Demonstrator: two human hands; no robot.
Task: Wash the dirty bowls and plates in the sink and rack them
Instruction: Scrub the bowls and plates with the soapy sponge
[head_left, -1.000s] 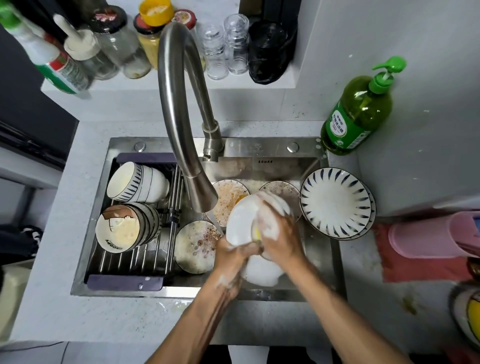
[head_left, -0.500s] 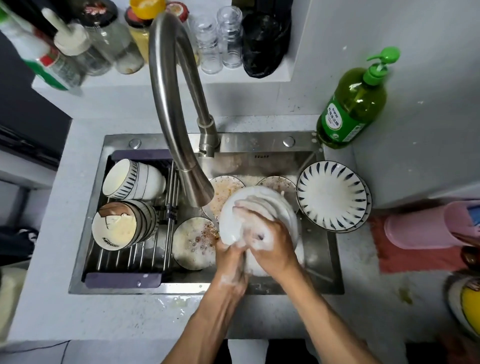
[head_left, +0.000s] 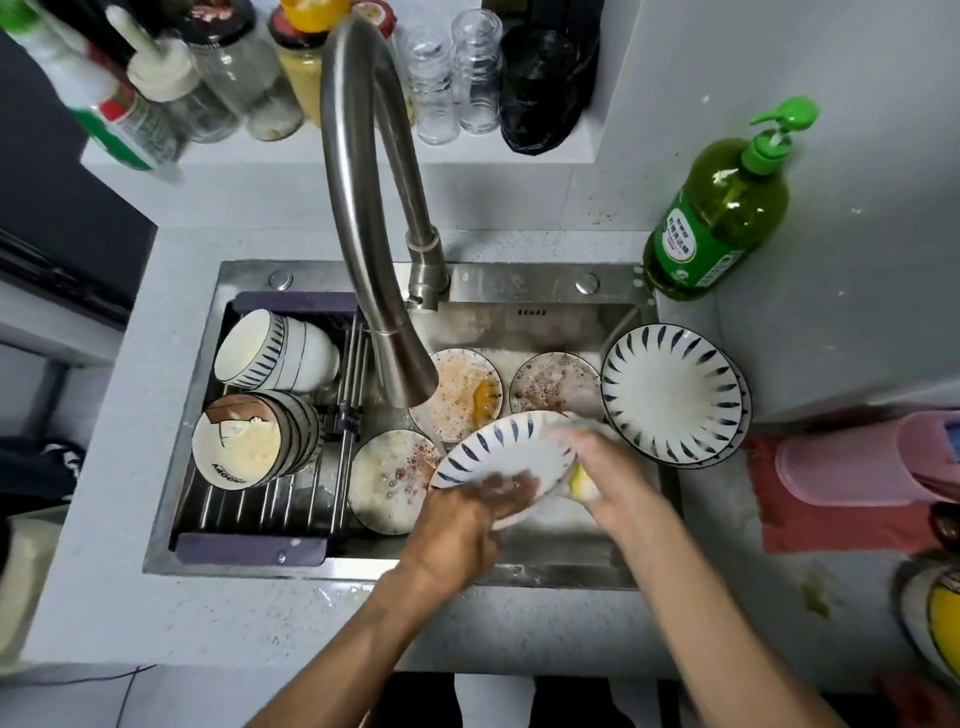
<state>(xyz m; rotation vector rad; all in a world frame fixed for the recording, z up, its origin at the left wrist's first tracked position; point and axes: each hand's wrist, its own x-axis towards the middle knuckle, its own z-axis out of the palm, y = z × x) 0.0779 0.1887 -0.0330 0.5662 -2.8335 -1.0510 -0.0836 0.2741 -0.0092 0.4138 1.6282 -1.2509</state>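
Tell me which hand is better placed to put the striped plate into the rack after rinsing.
Left. The left hand already holds the striped plate, and the rack lies on that side. The right hand holds a yellow sponge.

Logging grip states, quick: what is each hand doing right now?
Left hand: grips the near rim of the striped plate.
Right hand: holds a yellow sponge against that plate's edge.
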